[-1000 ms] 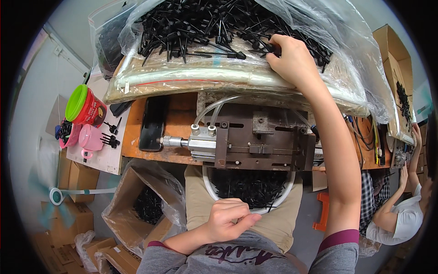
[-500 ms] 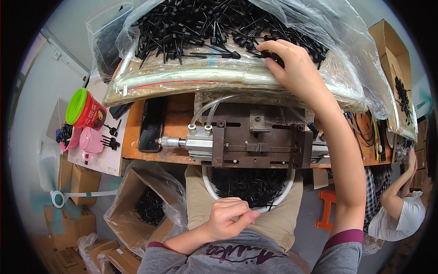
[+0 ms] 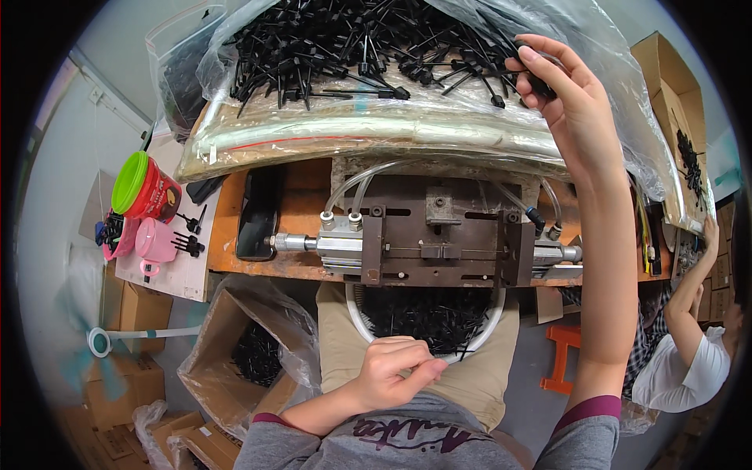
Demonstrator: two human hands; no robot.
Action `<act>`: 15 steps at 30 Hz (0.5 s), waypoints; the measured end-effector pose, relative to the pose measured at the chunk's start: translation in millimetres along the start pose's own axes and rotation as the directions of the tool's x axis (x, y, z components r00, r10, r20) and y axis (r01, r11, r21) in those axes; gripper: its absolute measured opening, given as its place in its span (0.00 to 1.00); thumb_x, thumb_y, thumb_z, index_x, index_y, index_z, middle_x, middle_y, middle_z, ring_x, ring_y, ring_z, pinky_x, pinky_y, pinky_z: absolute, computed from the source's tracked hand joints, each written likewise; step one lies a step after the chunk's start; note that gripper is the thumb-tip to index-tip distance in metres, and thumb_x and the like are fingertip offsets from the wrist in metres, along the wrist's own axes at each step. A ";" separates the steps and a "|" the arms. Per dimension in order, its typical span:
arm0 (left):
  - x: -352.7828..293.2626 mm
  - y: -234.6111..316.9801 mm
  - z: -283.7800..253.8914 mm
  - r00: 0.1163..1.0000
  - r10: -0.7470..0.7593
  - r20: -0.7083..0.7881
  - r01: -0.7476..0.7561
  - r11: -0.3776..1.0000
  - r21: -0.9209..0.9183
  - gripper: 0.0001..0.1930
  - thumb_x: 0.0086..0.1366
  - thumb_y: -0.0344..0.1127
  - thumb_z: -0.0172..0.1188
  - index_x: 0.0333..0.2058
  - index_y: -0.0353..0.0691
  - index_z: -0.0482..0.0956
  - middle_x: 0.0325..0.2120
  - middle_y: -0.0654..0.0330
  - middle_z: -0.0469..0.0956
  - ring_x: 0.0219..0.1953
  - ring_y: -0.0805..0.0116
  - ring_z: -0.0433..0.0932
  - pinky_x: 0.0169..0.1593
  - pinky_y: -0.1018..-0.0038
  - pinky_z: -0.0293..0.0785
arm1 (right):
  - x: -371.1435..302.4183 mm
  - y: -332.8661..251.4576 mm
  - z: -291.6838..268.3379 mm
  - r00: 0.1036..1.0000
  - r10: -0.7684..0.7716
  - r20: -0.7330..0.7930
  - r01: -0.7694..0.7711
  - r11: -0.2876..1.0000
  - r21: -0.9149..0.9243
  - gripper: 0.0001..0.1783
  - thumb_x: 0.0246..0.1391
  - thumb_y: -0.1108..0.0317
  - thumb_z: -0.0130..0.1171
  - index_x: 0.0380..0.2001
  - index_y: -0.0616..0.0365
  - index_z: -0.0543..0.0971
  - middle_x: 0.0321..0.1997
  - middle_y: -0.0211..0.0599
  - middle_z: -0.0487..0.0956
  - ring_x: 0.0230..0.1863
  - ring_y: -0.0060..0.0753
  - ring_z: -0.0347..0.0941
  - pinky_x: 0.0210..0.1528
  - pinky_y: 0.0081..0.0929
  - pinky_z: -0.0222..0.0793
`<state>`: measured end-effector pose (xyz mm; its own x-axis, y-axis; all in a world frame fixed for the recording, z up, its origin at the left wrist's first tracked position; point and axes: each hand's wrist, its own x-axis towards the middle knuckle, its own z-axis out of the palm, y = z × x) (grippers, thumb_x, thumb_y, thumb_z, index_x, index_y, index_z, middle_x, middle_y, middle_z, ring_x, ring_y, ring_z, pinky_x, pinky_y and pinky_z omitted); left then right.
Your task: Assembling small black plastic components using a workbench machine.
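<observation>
My right hand [image 3: 570,98] is raised at the right of a heap of black plastic pieces [image 3: 329,47] with thin stems and blocky heads. Its fingers close round several of these black stemmed pieces [image 3: 540,84]. My left hand [image 3: 398,371] rests curled over my lap, thumb against the fingers, beside the white rim of a round basket [image 3: 356,323]; whatever it holds is hidden. More small black pieces [image 3: 423,313] fill that basket. Between the heap and my lap sits a brown metal fixture [image 3: 442,270] with a silver air cylinder [image 3: 341,252] at its left.
Clear plastic sheeting [image 3: 376,135] lines the tray edge. To the left are a dark phone [image 3: 260,211], a red tub [image 3: 160,197] and a pink container [image 3: 157,241]. An open carton [image 3: 215,352] stands below. At the right, a co-worker's arm [image 3: 689,313] reaches up near another carton [image 3: 666,86].
My right hand has lifted from the heap and moved right, with black stemmed pieces in its fingers. Some pieces on the heap's near edge have shifted. My left hand stays put.
</observation>
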<state>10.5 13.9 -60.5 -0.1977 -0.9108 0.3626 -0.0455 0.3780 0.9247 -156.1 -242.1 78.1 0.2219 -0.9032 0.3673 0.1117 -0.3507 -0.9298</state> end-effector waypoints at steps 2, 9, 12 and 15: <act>1.1 0.4 1.3 0.996 -0.091 -0.010 0.088 0.983 -0.163 0.06 0.65 0.29 0.57 0.32 0.31 0.76 0.32 0.53 0.80 0.30 0.67 0.78 0.35 0.74 0.73 | -17.0 -3.7 15.7 0.993 -0.111 -0.032 0.107 0.989 -0.097 0.16 0.58 0.68 0.60 0.48 0.63 0.76 0.37 0.34 0.79 0.30 0.18 0.71 0.32 0.16 0.67; 40.8 3.9 4.9 0.939 -0.313 0.141 0.274 0.437 -0.857 0.44 0.69 0.65 0.43 0.68 0.34 0.46 0.68 0.50 0.51 0.69 0.60 0.54 0.69 0.62 0.51 | -145.4 24.3 56.3 0.769 -0.504 0.392 0.639 0.624 -0.451 0.19 0.44 0.79 0.64 0.44 0.63 0.78 0.37 0.41 0.79 0.32 0.38 0.76 0.33 0.26 0.73; 57.3 13.0 7.2 0.931 -0.309 0.192 0.296 0.335 -0.894 0.34 0.74 0.60 0.34 0.65 0.38 0.55 0.62 0.56 0.62 0.65 0.63 0.62 0.67 0.65 0.56 | -181.9 49.4 56.1 0.739 -0.538 0.406 0.669 0.517 -0.534 0.23 0.35 0.73 0.64 0.41 0.64 0.79 0.38 0.39 0.79 0.31 0.35 0.75 0.30 0.26 0.69; 51.4 14.2 15.7 0.807 -0.571 0.152 0.370 0.287 -0.884 0.29 0.76 0.55 0.30 0.62 0.38 0.59 0.58 0.56 0.66 0.60 0.65 0.67 0.63 0.67 0.63 | -194.5 51.5 53.4 0.826 -0.437 0.358 0.561 0.569 -0.601 0.20 0.39 0.75 0.65 0.41 0.61 0.79 0.39 0.36 0.79 0.34 0.37 0.73 0.35 0.32 0.68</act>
<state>-15.7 -24.9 -30.5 -0.2823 -0.9252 -0.2535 0.7792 -0.3753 0.5020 -141.8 -71.3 -40.0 0.4807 -0.5041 0.7175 -0.3936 -0.8552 -0.3371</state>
